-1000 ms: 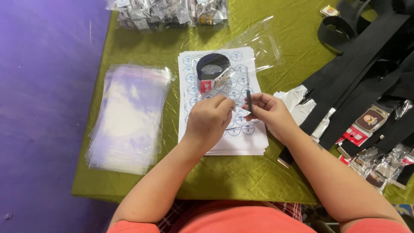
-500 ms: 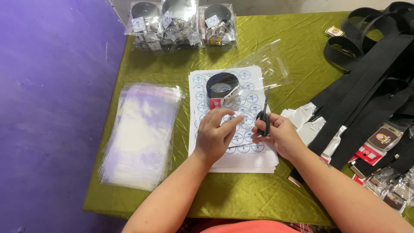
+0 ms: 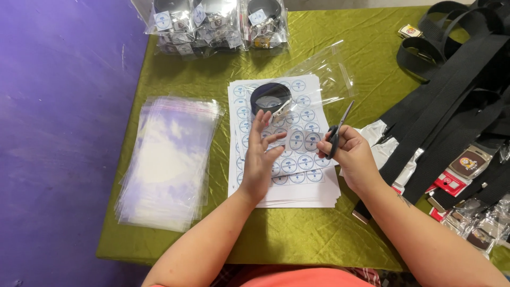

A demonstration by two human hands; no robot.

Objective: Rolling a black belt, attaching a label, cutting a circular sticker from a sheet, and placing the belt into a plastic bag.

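Stack of empty clear bags lies flat on the bench, which has an olive-green cloth, well apart from the left fingers on their outer side. Bagged black belt rolls, each with a round sticker, sit in a row at the far bench edge, well beyond both sets of fingers. Loose black belts spread over the bench to the outer side of the right fingers, with red-and-silver buckles and small bagged buckles near that wrist side.

Packing workshop: bagged belts, empty bag stack, sticker sheets
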